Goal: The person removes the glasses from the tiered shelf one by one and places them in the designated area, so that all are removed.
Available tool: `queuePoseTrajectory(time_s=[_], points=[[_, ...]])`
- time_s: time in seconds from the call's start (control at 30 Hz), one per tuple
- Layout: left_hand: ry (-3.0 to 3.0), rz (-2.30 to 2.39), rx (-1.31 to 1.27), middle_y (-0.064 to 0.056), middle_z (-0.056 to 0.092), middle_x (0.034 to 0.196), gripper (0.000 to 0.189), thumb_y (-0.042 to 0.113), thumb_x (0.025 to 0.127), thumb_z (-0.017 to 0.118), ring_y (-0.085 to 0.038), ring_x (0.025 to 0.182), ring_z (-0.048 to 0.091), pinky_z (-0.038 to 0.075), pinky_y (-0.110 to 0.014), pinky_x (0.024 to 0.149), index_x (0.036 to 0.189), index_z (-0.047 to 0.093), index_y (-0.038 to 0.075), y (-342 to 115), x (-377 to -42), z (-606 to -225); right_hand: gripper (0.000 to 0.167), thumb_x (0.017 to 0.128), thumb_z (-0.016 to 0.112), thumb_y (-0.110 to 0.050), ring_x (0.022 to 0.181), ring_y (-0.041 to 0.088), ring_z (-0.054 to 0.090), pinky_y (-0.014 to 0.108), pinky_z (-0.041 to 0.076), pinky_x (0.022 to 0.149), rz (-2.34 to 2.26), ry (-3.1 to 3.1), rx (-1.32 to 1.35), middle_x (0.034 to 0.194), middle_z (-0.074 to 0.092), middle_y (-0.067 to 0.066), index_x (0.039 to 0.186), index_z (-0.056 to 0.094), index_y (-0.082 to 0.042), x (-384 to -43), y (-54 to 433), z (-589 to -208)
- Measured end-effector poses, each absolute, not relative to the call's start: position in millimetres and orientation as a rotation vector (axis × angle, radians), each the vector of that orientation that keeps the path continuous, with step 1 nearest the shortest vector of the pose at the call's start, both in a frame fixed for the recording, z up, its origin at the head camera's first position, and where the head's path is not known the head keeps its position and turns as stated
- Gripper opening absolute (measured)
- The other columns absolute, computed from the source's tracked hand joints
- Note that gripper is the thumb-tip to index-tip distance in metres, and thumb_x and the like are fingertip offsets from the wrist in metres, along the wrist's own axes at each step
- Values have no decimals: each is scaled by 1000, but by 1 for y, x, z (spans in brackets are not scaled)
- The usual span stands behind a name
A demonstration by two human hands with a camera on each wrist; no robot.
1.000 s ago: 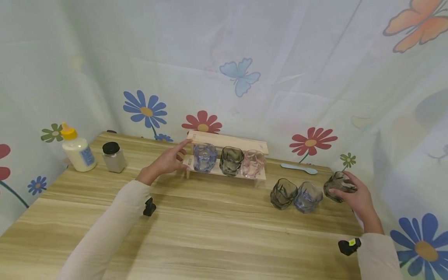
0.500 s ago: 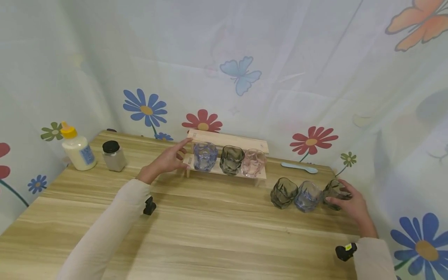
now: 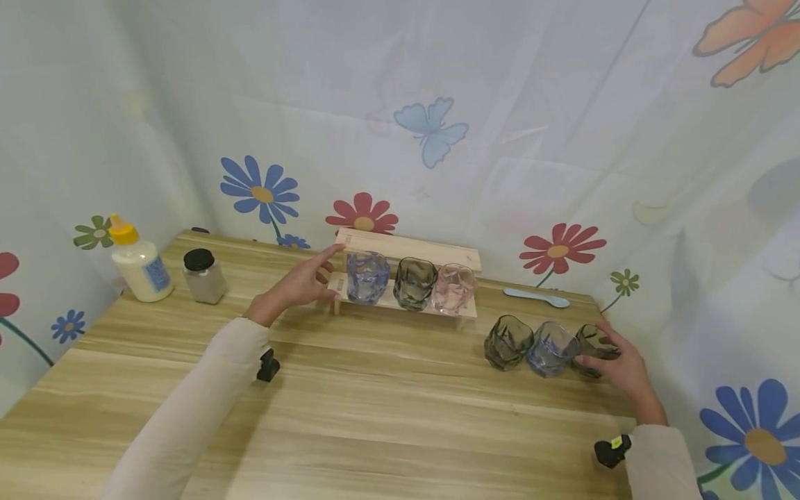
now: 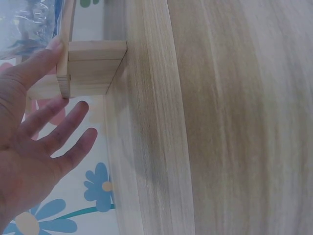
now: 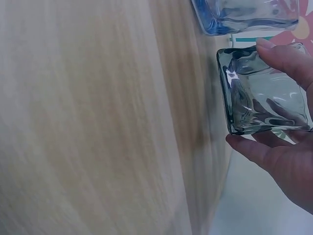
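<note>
At the left end of the two-step wooden rack (image 3: 406,248), my left hand (image 3: 300,283) rests its thumb on the lower shelf (image 4: 64,68), its other fingers spread and nearly straight. A blue glass (image 3: 367,278), a dark grey glass (image 3: 415,283) and a pink glass (image 3: 453,288) stand on that shelf. On the table at right, my right hand (image 3: 621,364) grips another dark grey glass (image 5: 264,93) between thumb and fingers. Close beside it stands a second blue glass (image 3: 553,351), then a further dark grey glass (image 3: 509,344), making a row.
A light blue spoon (image 3: 536,298) lies behind the row of glasses. At the far left are a white bottle with a yellow cap (image 3: 142,267) and a black-lidded jar (image 3: 205,278). A flowered curtain (image 3: 281,104) surrounds the wooden table (image 3: 375,410).
My right hand has moved the dark grey glass left and slightly nearer, up beside the blue glass. The left hand has stayed at the rack's end.
</note>
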State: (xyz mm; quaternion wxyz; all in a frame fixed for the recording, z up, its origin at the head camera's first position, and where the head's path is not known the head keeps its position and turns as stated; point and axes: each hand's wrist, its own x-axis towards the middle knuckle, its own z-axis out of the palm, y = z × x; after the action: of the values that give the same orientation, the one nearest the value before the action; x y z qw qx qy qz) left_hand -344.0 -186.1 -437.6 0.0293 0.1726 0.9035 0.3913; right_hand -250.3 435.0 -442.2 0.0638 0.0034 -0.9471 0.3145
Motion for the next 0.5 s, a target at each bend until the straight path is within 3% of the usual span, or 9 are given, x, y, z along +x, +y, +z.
queuePoseTrajectory(time_s=[0.13,0.27,0.5], points=[[2778,1215,505,-25,54,136,105,13,82,83,-43,113,64,55,-53,89,161,17,31,-185,-344,-438,86,84,81,-19,120,52,51,36,51,83,943,-2867,-2,137,47,40,152,34,5,-249,435,-444],[2770,1218,496,-24,54,136,105,13,82,83,-43,113,63,55,-52,89,161,16,32,-185,-344,-438,86,85,81,-20,118,53,55,13,44,69,970,-2871,-17,136,47,40,152,34,4,-249,436,-447],[2757,1229,505,-26,52,137,103,12,84,82,-45,114,62,54,-54,90,161,16,31,-186,-344,-437,85,84,82,-19,116,53,57,9,41,69,982,-2846,-21,135,48,40,151,34,4,-250,437,-451]])
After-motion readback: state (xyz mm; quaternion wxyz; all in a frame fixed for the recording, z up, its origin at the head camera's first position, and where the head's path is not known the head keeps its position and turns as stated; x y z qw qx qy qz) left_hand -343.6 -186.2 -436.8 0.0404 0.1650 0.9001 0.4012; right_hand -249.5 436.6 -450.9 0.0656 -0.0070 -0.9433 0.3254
